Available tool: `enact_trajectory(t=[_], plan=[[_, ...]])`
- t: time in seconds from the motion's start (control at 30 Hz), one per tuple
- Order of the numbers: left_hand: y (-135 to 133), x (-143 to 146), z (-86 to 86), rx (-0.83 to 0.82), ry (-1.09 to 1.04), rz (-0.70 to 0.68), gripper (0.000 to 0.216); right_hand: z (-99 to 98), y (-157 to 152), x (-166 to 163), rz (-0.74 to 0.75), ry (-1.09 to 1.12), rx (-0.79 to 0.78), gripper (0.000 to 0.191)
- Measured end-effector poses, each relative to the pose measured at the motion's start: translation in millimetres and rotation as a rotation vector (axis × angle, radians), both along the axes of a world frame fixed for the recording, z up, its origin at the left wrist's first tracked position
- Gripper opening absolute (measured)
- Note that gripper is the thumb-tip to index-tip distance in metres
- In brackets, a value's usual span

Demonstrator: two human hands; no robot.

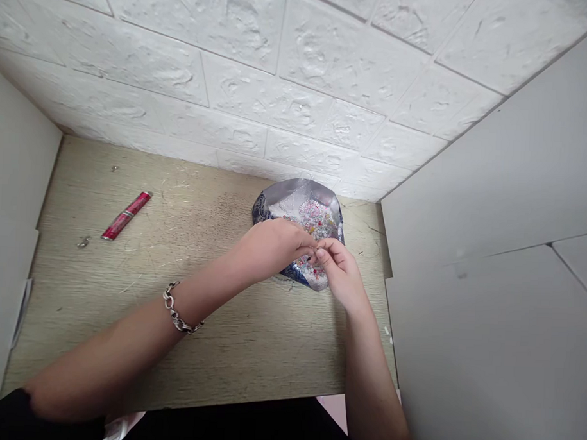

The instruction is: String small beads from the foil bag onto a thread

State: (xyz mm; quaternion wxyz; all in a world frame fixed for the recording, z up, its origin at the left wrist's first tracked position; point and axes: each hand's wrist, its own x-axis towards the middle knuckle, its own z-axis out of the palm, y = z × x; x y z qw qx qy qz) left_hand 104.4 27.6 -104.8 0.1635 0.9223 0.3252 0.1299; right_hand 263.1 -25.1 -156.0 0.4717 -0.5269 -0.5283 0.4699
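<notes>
A blue patterned tin (262, 209) with a silvery inside stands on the wooden desk (185, 287) near the back wall. It holds several small pink and white beads (317, 219). My left hand (273, 245) and my right hand (340, 270) meet just over the tin's near rim. Both have their fingertips pinched together on something too small to make out. A chain bracelet (177, 313) sits on my left wrist.
A red tube (126, 215) lies at the desk's left, with a small metal clasp (83, 242) beside it and a tiny bit (115, 169) farther back. White panels wall in the left (8, 236) and right (489, 265); a white brick wall stands behind.
</notes>
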Motion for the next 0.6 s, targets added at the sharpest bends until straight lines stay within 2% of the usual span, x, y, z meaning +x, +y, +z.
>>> enact_trajectory(t=[0.33, 0.6], plan=[[-3, -1, -1.4, 0.212, 0.107, -0.025, 0.027, 0.7, -1, 0, -0.012, 0.013, -0.008, 0.017], [1, -3, -11.6, 0.422, 0.007, -0.099, 0.024, 0.0, 0, 2, -0.03, 0.105, -0.014, 0.018]])
